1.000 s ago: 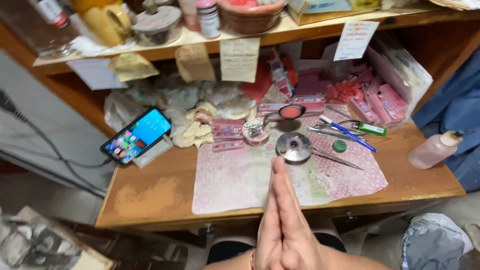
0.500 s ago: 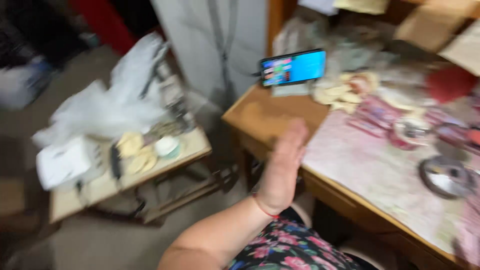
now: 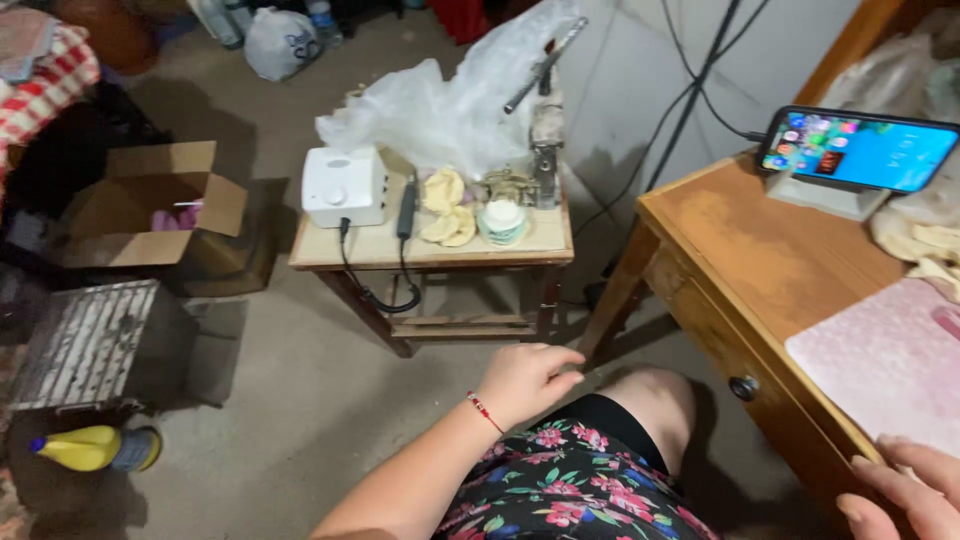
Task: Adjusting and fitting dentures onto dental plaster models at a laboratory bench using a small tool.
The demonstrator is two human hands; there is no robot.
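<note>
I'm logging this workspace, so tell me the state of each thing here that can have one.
Phone: screen lit, propped on a stand, cable plugged in.
Cardboard box: flaps open.
Drawer: shut.
White device: cord attached, trailing off the small table.
Yellow bottle: lying on its side.
Left hand: loosely curled, empty, over the knee.
Right hand: resting on the desk edge, empty.

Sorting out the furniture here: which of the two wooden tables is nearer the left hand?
The small low table carrying the white box; the left hand hovers just before it.
</note>
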